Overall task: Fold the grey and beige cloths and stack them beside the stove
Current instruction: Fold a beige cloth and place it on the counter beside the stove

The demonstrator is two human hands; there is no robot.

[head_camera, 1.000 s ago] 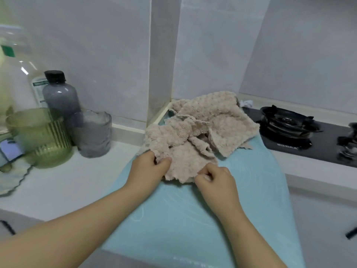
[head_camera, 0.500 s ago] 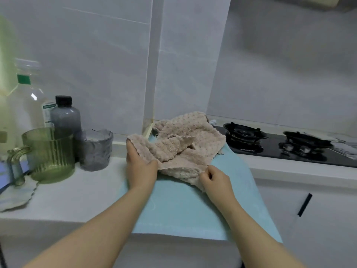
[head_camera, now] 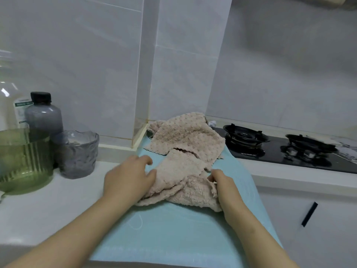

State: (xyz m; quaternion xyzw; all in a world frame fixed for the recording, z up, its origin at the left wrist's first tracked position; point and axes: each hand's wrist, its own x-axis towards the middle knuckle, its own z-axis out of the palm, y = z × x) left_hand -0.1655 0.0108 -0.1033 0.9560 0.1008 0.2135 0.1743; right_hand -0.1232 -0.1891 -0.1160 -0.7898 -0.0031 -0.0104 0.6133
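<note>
A person's two bare hands work a crumpled beige cloth (head_camera: 181, 180) on a pale blue mat (head_camera: 173, 240) laid over a white kitchen counter (head_camera: 38, 206). The right hand (head_camera: 225, 185) pinches the cloth's right edge with curled fingers. The left hand (head_camera: 129, 176) sits at the left edge, thumb against the fabric and fingers bent (motion blur leaves it unclear whether it grips). The cloth lies between the hands, one dotted band running from the left wrist away towards the wall. Just beyond the fingertips a second beige cloth (head_camera: 185, 136) lies spread with its long axis across the mat, its far-right corner beside the gas stove (head_camera: 270, 153). Left of the left hand stand a grey tumbler (head_camera: 77, 153), a green ribbed jug (head_camera: 23, 161) and a grey bottle (head_camera: 43, 117).
</note>
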